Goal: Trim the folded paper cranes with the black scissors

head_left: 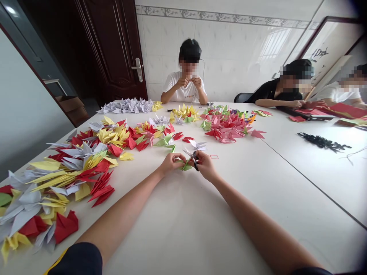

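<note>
Just beyond the middle of the table, my left hand [172, 163] pinches a green paper crane [187, 166] from its left side. My right hand [205, 165] is closed around a small pair of scissors with black handles [196, 159], the blades pointing up and left, above the crane. The right fingertips also come close to the paper; whether they touch it I cannot tell. Past my hands lie a white paper crane [197, 145] and a light green crane [164, 141].
Folded red, yellow and white cranes [94, 152] heap along the left side of the table [177, 229]. A pink and green pile [229, 128] and a white pile [127, 105] lie farther back. Black cords [322, 142] rest at right. Co-workers [185, 82] sit across the table.
</note>
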`<action>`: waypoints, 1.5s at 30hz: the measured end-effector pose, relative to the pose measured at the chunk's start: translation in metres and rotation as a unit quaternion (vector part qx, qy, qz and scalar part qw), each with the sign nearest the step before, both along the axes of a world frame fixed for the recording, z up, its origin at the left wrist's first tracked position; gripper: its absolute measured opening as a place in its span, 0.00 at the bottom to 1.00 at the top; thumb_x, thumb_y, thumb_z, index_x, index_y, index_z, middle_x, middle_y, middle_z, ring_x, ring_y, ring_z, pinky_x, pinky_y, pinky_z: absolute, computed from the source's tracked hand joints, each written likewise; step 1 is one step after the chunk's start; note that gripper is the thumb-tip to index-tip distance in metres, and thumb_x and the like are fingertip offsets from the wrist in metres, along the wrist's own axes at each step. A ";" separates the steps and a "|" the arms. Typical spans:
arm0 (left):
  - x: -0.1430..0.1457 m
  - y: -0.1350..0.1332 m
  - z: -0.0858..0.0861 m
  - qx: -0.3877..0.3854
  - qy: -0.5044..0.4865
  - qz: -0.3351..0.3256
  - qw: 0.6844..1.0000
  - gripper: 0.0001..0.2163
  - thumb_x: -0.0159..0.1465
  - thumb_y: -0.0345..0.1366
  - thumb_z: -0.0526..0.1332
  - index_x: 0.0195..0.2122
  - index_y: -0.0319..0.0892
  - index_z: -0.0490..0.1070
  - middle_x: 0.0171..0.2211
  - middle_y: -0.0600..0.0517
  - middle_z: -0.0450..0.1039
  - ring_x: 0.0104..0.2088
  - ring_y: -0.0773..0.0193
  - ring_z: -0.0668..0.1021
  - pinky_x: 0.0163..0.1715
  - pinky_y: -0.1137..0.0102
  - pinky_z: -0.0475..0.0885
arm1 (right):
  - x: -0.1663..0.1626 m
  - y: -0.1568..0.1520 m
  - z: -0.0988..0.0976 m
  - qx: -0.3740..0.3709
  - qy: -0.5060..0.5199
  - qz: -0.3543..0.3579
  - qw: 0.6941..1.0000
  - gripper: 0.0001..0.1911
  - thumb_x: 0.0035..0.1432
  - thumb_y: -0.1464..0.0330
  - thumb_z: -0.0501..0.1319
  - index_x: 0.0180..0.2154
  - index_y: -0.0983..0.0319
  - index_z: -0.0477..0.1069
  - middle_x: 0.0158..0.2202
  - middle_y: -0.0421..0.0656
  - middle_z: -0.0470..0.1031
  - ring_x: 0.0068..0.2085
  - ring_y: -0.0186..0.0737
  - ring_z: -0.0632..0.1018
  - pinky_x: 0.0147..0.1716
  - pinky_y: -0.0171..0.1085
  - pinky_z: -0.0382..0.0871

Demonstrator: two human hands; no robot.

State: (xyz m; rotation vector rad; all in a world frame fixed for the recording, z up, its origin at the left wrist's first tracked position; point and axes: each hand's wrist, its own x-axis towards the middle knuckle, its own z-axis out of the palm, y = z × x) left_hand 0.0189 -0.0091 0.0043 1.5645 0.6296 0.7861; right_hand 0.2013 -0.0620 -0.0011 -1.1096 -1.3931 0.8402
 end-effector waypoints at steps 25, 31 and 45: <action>-0.002 -0.003 0.014 -0.065 -0.041 -0.050 0.996 0.14 0.47 0.39 0.74 0.31 0.36 0.78 0.31 0.44 0.79 0.32 0.53 0.82 0.33 0.66 0.75 | -0.007 -0.005 -0.007 0.019 0.002 0.023 1.000 0.17 0.45 0.70 0.66 0.27 0.58 0.56 0.24 0.34 0.63 0.24 0.31 0.66 0.22 0.34 0.64; -0.003 0.000 0.009 -0.081 -0.052 -0.064 0.993 0.14 0.49 0.37 0.73 0.33 0.34 0.78 0.32 0.43 0.80 0.33 0.53 0.82 0.34 0.66 0.74 | -0.009 -0.006 -0.008 -0.012 0.032 0.036 0.999 0.16 0.44 0.71 0.65 0.28 0.57 0.56 0.22 0.32 0.59 0.24 0.31 0.65 0.22 0.35 0.67; -0.004 0.001 0.006 -0.082 -0.061 -0.058 0.993 0.17 0.50 0.35 0.71 0.39 0.37 0.72 0.30 0.46 0.79 0.27 0.58 0.80 0.30 0.68 0.72 | -0.010 -0.005 -0.009 -0.018 0.051 0.053 0.997 0.16 0.45 0.71 0.66 0.28 0.58 0.56 0.24 0.32 0.61 0.25 0.31 0.67 0.24 0.37 0.73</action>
